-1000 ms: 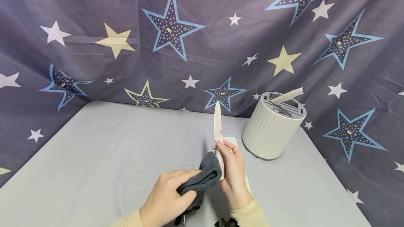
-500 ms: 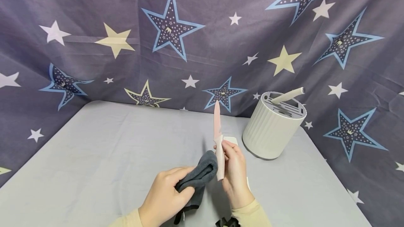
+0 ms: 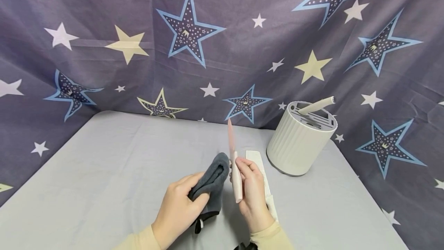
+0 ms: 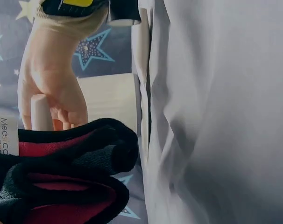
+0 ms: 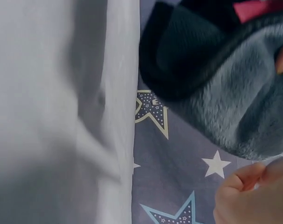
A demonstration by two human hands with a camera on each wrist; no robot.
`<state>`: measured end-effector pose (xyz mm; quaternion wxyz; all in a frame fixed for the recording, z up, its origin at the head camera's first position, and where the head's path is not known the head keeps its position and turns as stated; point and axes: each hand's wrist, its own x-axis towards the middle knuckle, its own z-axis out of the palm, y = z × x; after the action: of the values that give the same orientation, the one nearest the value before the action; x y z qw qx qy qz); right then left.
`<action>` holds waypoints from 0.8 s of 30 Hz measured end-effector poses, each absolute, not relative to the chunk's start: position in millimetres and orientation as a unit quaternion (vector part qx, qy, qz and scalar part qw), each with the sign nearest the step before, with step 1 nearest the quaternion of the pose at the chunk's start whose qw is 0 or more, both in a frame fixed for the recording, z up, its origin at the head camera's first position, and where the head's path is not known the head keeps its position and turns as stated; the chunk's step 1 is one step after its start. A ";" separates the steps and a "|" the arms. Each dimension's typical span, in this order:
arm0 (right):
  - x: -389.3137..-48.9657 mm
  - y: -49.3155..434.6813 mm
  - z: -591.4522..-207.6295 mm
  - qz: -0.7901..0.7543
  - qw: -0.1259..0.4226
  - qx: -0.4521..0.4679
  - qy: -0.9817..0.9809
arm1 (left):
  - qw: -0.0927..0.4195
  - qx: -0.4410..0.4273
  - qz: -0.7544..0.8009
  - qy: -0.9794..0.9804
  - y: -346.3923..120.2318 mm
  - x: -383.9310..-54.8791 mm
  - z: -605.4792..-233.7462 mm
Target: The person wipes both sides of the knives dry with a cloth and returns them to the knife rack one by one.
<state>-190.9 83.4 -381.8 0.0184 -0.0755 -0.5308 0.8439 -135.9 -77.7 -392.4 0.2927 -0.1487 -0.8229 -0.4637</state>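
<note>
My left hand [image 3: 180, 203] grips a folded dark grey cloth [image 3: 211, 188] with the thumb on its near side. In the left wrist view the cloth shows a red inner side and black edging, with a white label [image 4: 5, 137] at its border. My right hand [image 3: 254, 196] holds a knife [image 3: 237, 180] by its pale handle, the pinkish blade pointing up and away. The cloth's folded end is right beside the handle. From the left wrist, only the handle's butt shows above the cloth, in front of the right hand [image 4: 53, 79].
A ribbed cream knife block [image 3: 300, 146] stands at the right, with one cream handle [image 3: 316, 105] sticking out of its slotted top. A long white item [image 3: 256, 161] lies on the table [image 3: 104, 173] partly behind my right hand. Star-patterned fabric hangs behind.
The cloth and my left hand have moved slightly left, away from the knife handle. The knife has shifted left and lower, tilted, uncovering more of the white item.
</note>
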 end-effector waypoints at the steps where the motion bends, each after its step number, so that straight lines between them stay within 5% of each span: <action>1: -190.3 82.5 -382.4 0.845 0.014 -0.074 -0.529 | 0.295 -0.142 -0.460 -0.825 -78.0 -137.5 -392.7; 24: -178.0 60.6 -388.5 0.839 -0.002 -0.056 -0.542 | 0.277 -0.094 -0.450 -0.844 -73.9 -153.4 -389.9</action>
<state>-178.0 60.6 -388.5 -0.0017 -0.0556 -0.5417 0.8388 -153.4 -73.9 -389.9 0.2770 -0.0937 -0.8440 -0.4496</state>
